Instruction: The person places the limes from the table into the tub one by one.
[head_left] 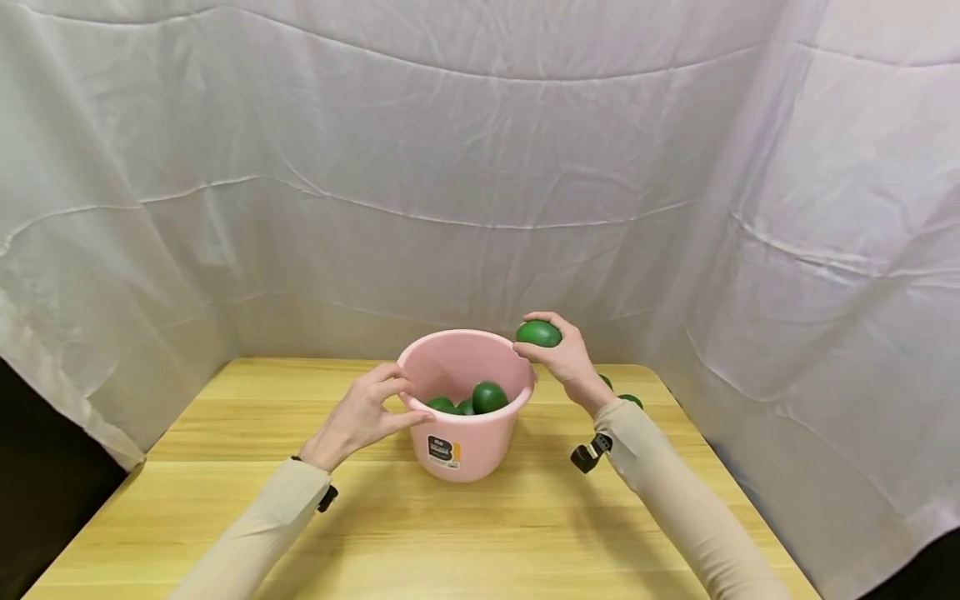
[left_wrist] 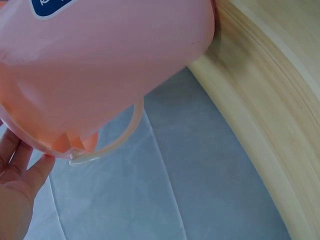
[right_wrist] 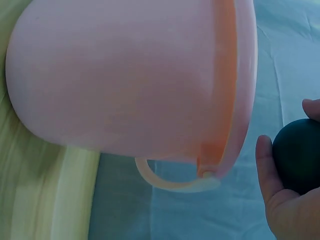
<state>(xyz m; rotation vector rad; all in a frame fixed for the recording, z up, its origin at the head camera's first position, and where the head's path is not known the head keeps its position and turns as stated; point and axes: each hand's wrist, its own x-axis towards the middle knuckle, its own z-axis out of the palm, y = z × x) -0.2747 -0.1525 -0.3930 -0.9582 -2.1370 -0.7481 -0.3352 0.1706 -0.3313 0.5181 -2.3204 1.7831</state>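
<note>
A pink plastic bucket [head_left: 483, 446] stands upright on the wooden table, with several green oval fruits [head_left: 490, 397] inside. My left hand [head_left: 367, 410] grips the bucket's near-left rim, fingers at the rim and thumb along its front. Held up by my right hand [head_left: 564, 357], another green oval fruit [head_left: 538, 334] is just above the rim's right side, pinched between thumb and fingers. In the right wrist view that held fruit [right_wrist: 299, 156] appears dark, apart from the bucket wall [right_wrist: 125, 75]. The left wrist view shows fingertips [left_wrist: 42, 170] touching the rim.
More green fruits [head_left: 630, 401] lie on the table [head_left: 360, 533] at the right, partly hidden behind my right forearm. A pale handle [left_wrist: 132, 125] hangs from the bucket. Light grey curtains [head_left: 480, 167] enclose the back and sides of the table.
</note>
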